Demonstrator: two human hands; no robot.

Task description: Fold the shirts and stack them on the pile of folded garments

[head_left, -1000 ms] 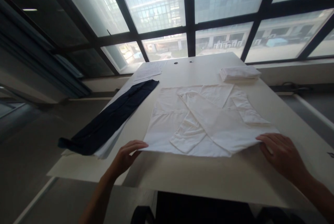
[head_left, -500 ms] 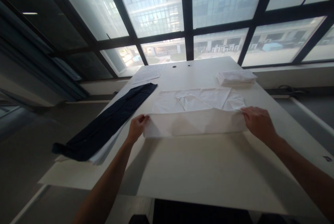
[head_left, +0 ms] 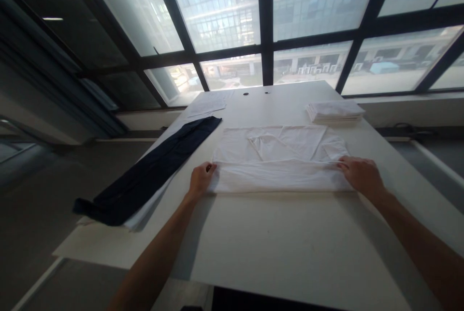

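A white shirt (head_left: pixel 279 175) is laid flat across the middle of a white table (head_left: pixel 275 238), its near part doubled over into a wide band; the upper edge of this band is pinched at its left end by the left hand (head_left: pixel 201 177) and at its right end by the right hand (head_left: pixel 362 173); beyond the band, slanting creases and overlapping layers are shown.

To the left, near the left forearm but apart from it, a long, folded navy garment (head_left: pixel 155 170) is stretched diagonally, with white cloth (head_left: pixel 143 214) partly covered beneath it; at the far left, printed or written paper sheets (head_left: pixel 206 104) are spread; at the far right, a neat stack of folded white cloths (head_left: pixel 335 111) is set well apart from the hands; two small dark holes (head_left: pixel 245 94) are seen near the table's far end; behind it, a dark-framed window (head_left: pixel 228 6) is filled with a glass-fronted building outside, and at the left a blue-grey curtain (head_left: pixel 43 64) is gathered.

Part of the shirt is hidden under its own fold; the fingertips at both ends are hard to make out; both forearms are cut off by the frame, as is a black shape (head_left: pixel 253 299) at the bottom; the writing on the sheets is too faint to be read.
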